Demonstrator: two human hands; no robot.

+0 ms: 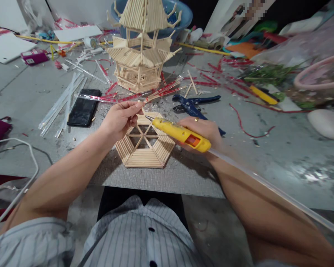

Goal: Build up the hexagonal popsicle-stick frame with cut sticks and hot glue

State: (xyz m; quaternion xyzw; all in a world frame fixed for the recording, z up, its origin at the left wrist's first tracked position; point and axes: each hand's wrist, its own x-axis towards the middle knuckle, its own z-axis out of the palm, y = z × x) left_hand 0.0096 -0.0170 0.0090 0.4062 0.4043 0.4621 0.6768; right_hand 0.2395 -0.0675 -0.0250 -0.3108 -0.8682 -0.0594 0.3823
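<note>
My right hand [203,129] is wrapped round a yellow hot glue gun [180,133], with a long clear glue stick [253,176] sticking out of its back. The metal nozzle points left, close to a short wooden stick [143,108] pinched between the thumb and fingers of my left hand [119,120]. Below both hands, a flat hexagonal frame [143,158] of wooden sticks lies on the table, with thin spokes crossing its open middle. Behind it stands a tiered wooden-stick pagoda [140,55].
Blue cutting pliers [195,107] lie right of the frame, a black phone [84,107] and clear glue sticks [61,102] to the left. Red-and-clear wrappers [158,91] are scattered before the pagoda. A blue basin [183,16] stands behind, a yellow cutter [264,95] at right, a white cable [30,148] at left.
</note>
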